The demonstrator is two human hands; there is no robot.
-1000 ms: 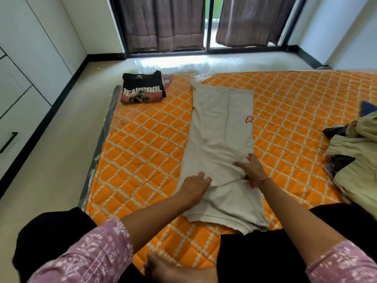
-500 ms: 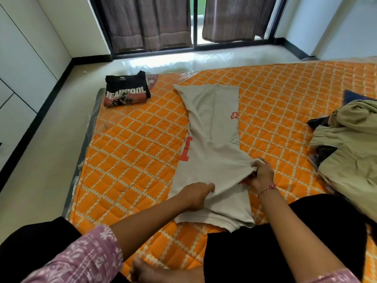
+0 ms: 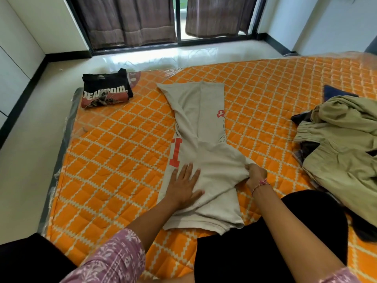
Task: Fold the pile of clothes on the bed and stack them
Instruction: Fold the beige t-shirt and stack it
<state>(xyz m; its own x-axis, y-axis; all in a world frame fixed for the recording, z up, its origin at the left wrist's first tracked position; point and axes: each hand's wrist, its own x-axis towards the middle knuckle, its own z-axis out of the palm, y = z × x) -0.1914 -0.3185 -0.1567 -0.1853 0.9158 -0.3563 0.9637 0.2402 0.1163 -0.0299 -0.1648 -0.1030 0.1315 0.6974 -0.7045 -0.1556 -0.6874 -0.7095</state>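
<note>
The left hand (image 3: 184, 185) presses flat on the beige shirt (image 3: 201, 144); the right hand (image 3: 256, 176) pinches its edge. Pulling risks undoing the fold.

Open orange mattress (image 3: 122, 164) left of grey shirt (image 3: 204, 123); folded black shirt (image 3: 105, 91) at far-left corner. Right side blocked by clothes pile (image 3: 342, 152). Bare strip between shirt and pile.
</note>
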